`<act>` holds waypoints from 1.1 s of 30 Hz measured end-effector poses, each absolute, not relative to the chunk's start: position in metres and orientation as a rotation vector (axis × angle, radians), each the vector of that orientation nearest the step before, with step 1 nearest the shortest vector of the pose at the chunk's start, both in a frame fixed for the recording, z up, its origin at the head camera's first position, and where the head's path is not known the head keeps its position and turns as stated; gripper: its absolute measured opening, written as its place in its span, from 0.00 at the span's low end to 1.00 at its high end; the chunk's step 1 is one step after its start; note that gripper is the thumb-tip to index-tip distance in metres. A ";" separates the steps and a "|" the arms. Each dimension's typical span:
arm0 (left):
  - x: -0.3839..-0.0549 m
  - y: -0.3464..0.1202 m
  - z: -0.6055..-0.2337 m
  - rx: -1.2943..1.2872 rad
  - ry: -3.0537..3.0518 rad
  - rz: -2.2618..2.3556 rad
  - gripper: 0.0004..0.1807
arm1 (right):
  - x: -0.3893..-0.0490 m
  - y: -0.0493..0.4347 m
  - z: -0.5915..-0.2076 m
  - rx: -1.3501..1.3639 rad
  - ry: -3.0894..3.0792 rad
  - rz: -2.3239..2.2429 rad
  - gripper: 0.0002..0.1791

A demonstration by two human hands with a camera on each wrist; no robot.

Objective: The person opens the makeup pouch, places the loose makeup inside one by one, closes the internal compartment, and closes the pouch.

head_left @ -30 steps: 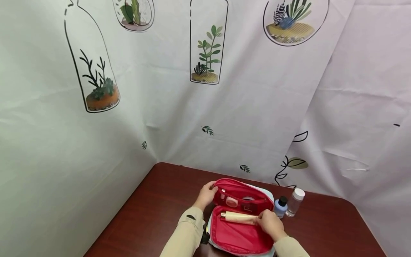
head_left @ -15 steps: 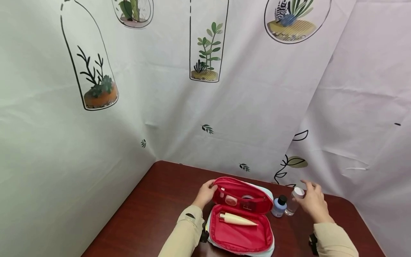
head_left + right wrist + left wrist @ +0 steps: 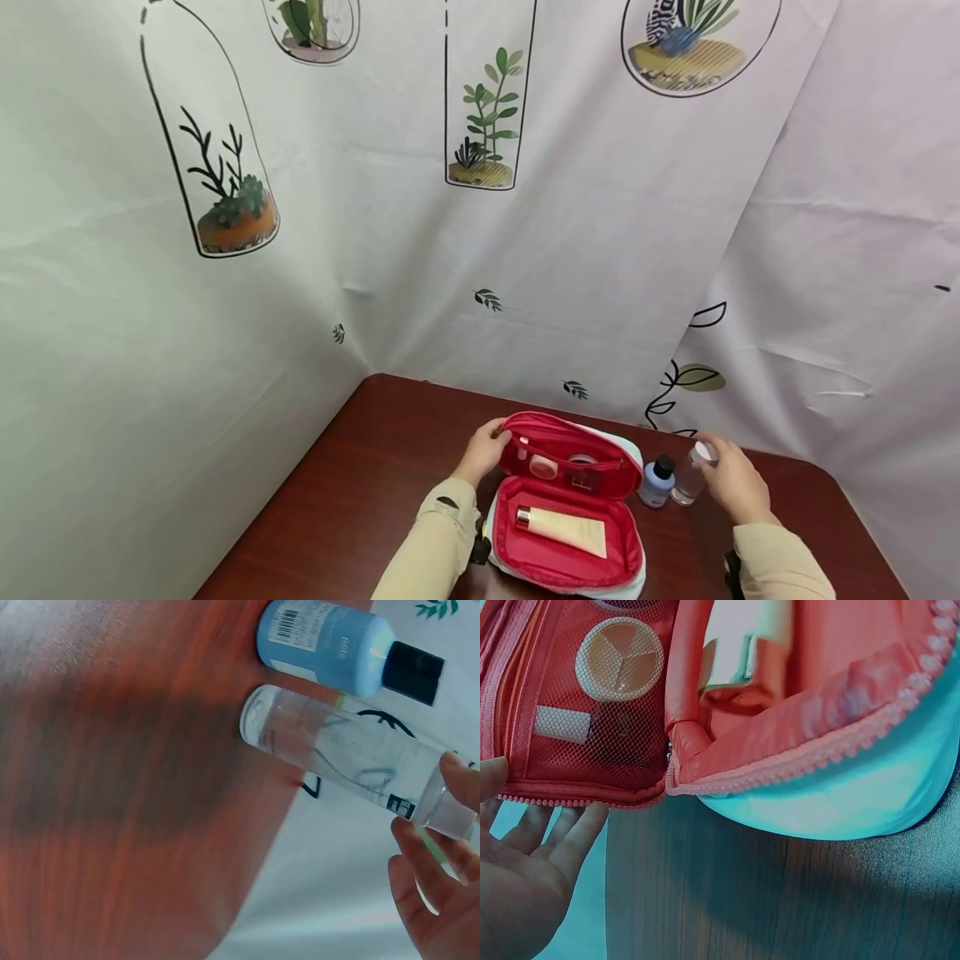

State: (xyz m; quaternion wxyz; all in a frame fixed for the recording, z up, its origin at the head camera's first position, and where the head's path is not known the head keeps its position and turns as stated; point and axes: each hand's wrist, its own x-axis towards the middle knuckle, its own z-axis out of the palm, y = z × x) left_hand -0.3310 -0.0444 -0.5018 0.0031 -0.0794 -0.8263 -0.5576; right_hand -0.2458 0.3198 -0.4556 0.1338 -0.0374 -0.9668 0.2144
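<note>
An unzipped cosmetic bag (image 3: 566, 562) with a red lining and pale blue outside lies on the table. My left hand (image 3: 483, 454) holds the left edge of its raised lid, thumb inside and fingers behind, as the left wrist view shows. In the bag's base lies a cream squeeze tube (image 3: 562, 530) with a gold cap. A round three-section compact (image 3: 620, 660) sits behind the lid's mesh pocket. My right hand (image 3: 737, 482) grips the top of a clear bottle (image 3: 352, 754) with a white cap, thumb on one side and fingers on the other.
A blue bottle (image 3: 657, 483) with a black cap stands between the bag and the clear bottle. The brown table (image 3: 337, 500) meets a white printed cloth (image 3: 420, 250) at the back and left.
My right hand has let go of the cream tube, moved right and taken the clear bottle's top. The tube now lies flat in the bag. My left hand stays on the lid.
</note>
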 end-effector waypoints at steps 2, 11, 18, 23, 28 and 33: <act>-0.331 -0.045 -0.502 -0.247 -2.591 -1.752 0.17 | -0.244 0.321 -0.451 -0.084 -2.794 0.607 0.25; -0.333 -0.043 -0.503 -0.244 -2.597 -1.756 0.17 | -0.236 0.326 -0.396 -0.017 -2.969 0.497 0.25; -0.332 -0.044 -0.502 -0.251 -2.584 -1.774 0.17 | -0.223 0.297 -0.371 0.175 -3.060 0.716 0.18; -0.331 -0.046 -0.500 -0.232 -2.578 -1.778 0.17 | -0.218 0.258 -0.394 0.363 -3.016 0.985 0.17; -0.331 -0.045 -0.499 -0.241 -2.576 -1.776 0.16 | -0.217 0.228 -0.441 0.581 -2.940 1.291 0.15; -0.331 -0.044 -0.499 -0.229 -2.586 -1.777 0.16 | -0.212 0.214 -0.489 0.769 -2.852 1.436 0.16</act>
